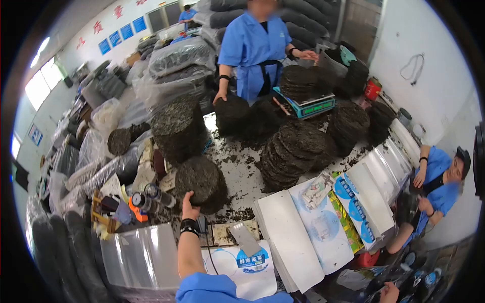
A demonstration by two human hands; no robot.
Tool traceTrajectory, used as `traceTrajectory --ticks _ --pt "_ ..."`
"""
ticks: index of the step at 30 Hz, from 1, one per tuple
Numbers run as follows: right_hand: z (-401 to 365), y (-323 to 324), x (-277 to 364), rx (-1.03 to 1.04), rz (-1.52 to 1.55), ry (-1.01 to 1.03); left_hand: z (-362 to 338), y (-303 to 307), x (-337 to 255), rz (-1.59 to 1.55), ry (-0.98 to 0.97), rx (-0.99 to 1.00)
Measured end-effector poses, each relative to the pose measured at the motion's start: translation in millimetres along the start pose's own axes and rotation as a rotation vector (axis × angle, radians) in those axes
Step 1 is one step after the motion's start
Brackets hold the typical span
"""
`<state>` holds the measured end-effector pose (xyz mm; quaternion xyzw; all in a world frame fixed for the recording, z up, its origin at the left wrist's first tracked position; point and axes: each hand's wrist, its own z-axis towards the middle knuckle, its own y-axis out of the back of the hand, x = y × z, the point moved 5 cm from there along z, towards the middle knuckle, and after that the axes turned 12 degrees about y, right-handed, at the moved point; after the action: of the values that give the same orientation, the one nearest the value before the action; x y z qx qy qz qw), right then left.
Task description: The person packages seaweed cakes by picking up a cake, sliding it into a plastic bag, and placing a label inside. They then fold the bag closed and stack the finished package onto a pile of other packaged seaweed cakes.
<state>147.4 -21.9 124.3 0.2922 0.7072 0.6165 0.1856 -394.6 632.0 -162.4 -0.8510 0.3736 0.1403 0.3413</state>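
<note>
A short stack of round, dark dried seaweed cakes (pixel 201 182) stands at the near left of the table. My left hand (pixel 190 206), with a black band at the wrist, grips its near lower side, thumb up against the edge and the other fingers mostly hidden. Behind it rises a taller seaweed stack (pixel 178 126). Low at the bottom right edge, my right hand (pixel 389 293) is partly cut off; its fingers look curled beside clear plastic bags (pixel 353 283), and what they hold cannot be made out. Flat printed seaweed bags (pixel 250 262) lie just in front of me.
Across the table (pixel 235 174), a person in blue (pixel 252 50) touches another stack (pixel 231 113) beside a scale (pixel 319 107) bearing seaweed. A leaning stack (pixel 293 151) is mid-table. Open packaging sheets (pixel 288 237) lie right; jars (pixel 144 202) left. Another person (pixel 437 177) sits right.
</note>
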Motion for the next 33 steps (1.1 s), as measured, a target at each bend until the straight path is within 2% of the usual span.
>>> traceTrajectory --ticks 1,3,5,6,7,8,10,11,13,14,15,16,17,19,24,25,26,27,31,33 --pt "-2 1 2 -0.022 -0.025 0.059 15 9 13 0.033 0.003 -0.011" --pt "-6 15 18 -0.032 0.015 0.002 15 8 30 0.092 0.056 -0.004" --pt "-8 27 24 -0.043 0.050 -0.044 12 9 29 0.161 0.047 -0.114" --pt "-10 30 25 -0.064 0.093 -0.046 13 6 27 0.153 0.096 -0.010" --pt "-11 32 28 -0.086 0.139 -0.048 13 6 29 0.163 0.102 -0.005" --pt "-12 34 29 -0.055 0.135 -0.129 12 10 28 0.187 0.101 -0.057" --pt "-15 33 24 -0.085 0.106 -0.096 -23 -8 24 0.232 0.074 -0.202" --pt "-19 32 21 -0.108 0.071 -0.050 -21 -10 25 0.247 0.080 -0.200" --pt "-21 22 3 -0.153 0.109 -0.093 -16 -1 21 0.326 0.070 -0.366" --pt "-22 14 -4 -0.204 0.145 -0.122 -4 8 20 0.343 0.073 -0.365" --pt "-24 9 -8 -0.256 0.180 -0.150 14 14 23 0.274 0.068 -0.160" --pt "-24 11 -3 -0.308 0.116 -0.069 16 12 26 0.201 0.064 0.046" --pt "-24 8 -5 -0.308 0.119 -0.082 18 18 29 0.214 0.069 0.051" --pt "-26 5 -11 -0.316 0.169 -0.101 3 19 40 -0.019 0.211 0.059" --pt "-32 2 -25 -0.377 0.223 -0.096 -71 -8 76 0.039 0.325 0.342" --pt "-31 5 -22 -0.378 0.185 -0.072 -91 -17 92 0.064 0.343 0.341" --pt "-30 7 -21 -0.389 0.159 -0.043 -105 -27 109 0.140 0.320 0.459" --pt "-30 11 -19 -0.401 0.161 -0.041 -121 -34 128 0.226 0.322 0.440" --pt "-32 19 -21 -0.453 0.301 -0.038 -141 -54 241 0.547 0.458 0.535" --pt "-36 19 -25 -0.410 0.308 -0.059 -164 -77 294 0.675 0.522 0.638"
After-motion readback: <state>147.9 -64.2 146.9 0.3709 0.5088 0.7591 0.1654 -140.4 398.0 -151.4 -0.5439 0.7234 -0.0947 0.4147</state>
